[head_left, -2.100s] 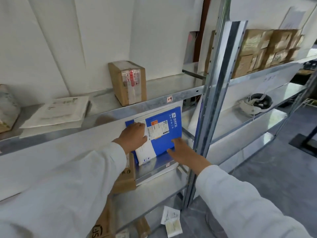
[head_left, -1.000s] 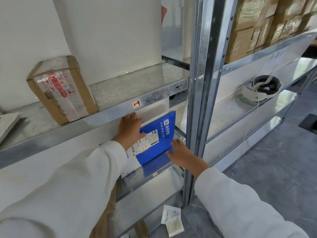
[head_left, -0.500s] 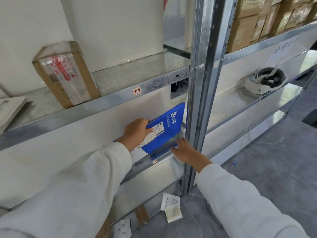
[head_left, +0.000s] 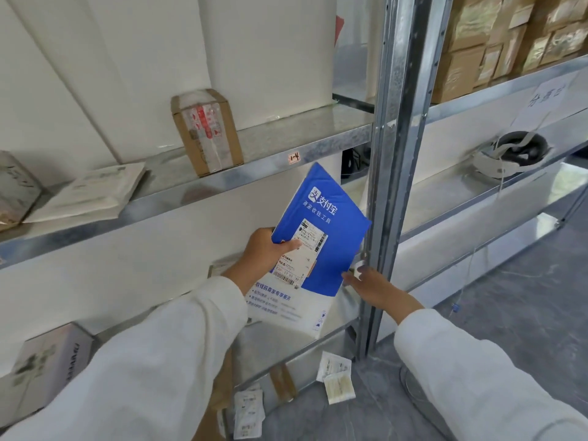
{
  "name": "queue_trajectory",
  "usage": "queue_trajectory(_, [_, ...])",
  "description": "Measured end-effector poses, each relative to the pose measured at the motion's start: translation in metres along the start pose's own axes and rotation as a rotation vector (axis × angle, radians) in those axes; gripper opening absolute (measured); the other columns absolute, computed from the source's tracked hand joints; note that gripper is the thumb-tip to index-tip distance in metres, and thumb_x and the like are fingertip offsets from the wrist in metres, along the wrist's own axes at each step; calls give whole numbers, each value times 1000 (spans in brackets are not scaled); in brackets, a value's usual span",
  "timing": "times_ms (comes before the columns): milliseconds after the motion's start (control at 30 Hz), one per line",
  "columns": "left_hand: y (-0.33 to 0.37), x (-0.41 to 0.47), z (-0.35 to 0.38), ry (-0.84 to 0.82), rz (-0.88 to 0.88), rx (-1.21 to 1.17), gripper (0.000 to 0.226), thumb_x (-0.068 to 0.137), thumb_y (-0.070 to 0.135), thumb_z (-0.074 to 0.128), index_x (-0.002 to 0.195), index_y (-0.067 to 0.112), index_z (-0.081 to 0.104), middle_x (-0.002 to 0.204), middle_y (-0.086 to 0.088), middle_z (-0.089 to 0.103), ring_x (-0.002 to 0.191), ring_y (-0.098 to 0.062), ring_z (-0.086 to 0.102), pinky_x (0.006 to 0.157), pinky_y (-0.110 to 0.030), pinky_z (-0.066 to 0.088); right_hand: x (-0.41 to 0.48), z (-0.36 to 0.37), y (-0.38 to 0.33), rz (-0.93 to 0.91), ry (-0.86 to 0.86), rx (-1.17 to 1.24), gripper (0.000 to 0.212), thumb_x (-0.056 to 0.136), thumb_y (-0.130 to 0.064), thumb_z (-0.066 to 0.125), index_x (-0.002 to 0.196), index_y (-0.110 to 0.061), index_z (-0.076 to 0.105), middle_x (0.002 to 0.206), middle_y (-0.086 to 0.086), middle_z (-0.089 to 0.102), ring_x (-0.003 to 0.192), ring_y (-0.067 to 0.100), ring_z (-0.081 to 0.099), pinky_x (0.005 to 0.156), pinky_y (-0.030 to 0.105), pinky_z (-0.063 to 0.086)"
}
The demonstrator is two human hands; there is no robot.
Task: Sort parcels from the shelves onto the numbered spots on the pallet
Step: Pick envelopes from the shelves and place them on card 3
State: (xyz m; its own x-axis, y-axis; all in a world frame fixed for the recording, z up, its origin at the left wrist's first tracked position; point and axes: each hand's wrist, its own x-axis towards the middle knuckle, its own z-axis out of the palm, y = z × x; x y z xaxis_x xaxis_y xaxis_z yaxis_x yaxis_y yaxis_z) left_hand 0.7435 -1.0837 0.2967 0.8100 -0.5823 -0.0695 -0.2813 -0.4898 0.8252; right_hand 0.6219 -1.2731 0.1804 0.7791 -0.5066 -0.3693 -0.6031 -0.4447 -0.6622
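Metal shelving (head_left: 270,144) stood behind, blue parcel (head_left: 331,249) held up before it.
Left hand (head_left: 269,249) had its fingers clamped on the parcel's edge; right hand (head_left: 377,288) hung just beside it, fingers loosely apart.

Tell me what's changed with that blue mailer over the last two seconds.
The blue mailer has come up off the lower shelf toward the camera; the left hand now pinches its left edge, thumb on the label. The right hand stays open by its lower corner. The taped box above has not moved.
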Motion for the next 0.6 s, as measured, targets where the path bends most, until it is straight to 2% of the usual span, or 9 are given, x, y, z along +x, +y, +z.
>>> queue_trajectory(100, [-12,-43,-5,-22,-63,-165,18,83,30,73,95,19,66,95,-3,74,72,-14,72,54,-24,55,-28,12,7,-75,-77,179,68,92,-60,44,144,-18,36,144,-1,48,123,19,53,100,32,45])
queue_trajectory(167, [-21,-75,-7,-22,-104,-266,18,81,31,75,93,21,67,92,-2,75,67,-12,73,52,-23,54,-58,19,5,-121,-149,405,62,89,-53,58,140,-24,38,136,-9,53,110,9,58,77,19,53])
queue_trajectory(200, [-25,-93,-9,-13,-135,-306,20,80,32,76,94,21,67,89,-1,76,65,-11,72,50,-23,54,-70,25,6,-128,-167,473,66,84,-49,66,138,-24,38,134,-9,55,108,8,60,69,15,53])
queue_trajectory(233, [-31,-109,-11,-7,-180,-342,24,78,34,77,95,20,67,86,0,76,64,-11,72,50,-23,55,-81,33,8,-134,-164,505,72,79,-46,74,137,-23,39,133,-6,57,108,10,62,66,16,55])
queue_trajectory(333, [-57,-157,-19,1,-272,-446,40,73,37,81,105,20,65,86,1,76,75,-18,74,64,-36,60,-112,57,11,-115,-178,495,77,73,-41,81,134,-16,43,129,-1,60,107,16,64,76,24,58])
queue_trajectory(400, [-77,-194,-25,44,-294,-519,40,73,35,81,106,18,66,86,0,77,76,-20,74,61,-34,58,-136,77,9,-75,-251,458,77,71,-48,80,132,-15,47,126,-4,62,107,15,65,85,29,56])
queue_trajectory(467, [-94,-231,-32,121,-348,-576,34,74,32,81,101,16,67,83,-1,77,73,-20,74,59,-33,57,-162,96,0,-77,-350,468,66,74,-44,78,128,-16,52,119,-5,67,102,14,67,82,29,57])
queue_trajectory(533, [-118,-269,-41,210,-378,-613,31,75,30,80,100,17,67,86,-2,76,75,-22,74,64,-37,59,-187,116,-14,-87,-435,453,55,78,-38,76,124,-18,54,115,-6,69,98,12,69,73,25,58])
queue_trajectory(600, [-140,-304,-51,278,-391,-643,31,76,28,79,102,16,67,90,-4,76,78,-23,74,71,-42,60,-204,137,-27,-97,-521,393,54,77,-38,77,122,-19,56,114,-7,70,98,12,70,74,26,57])
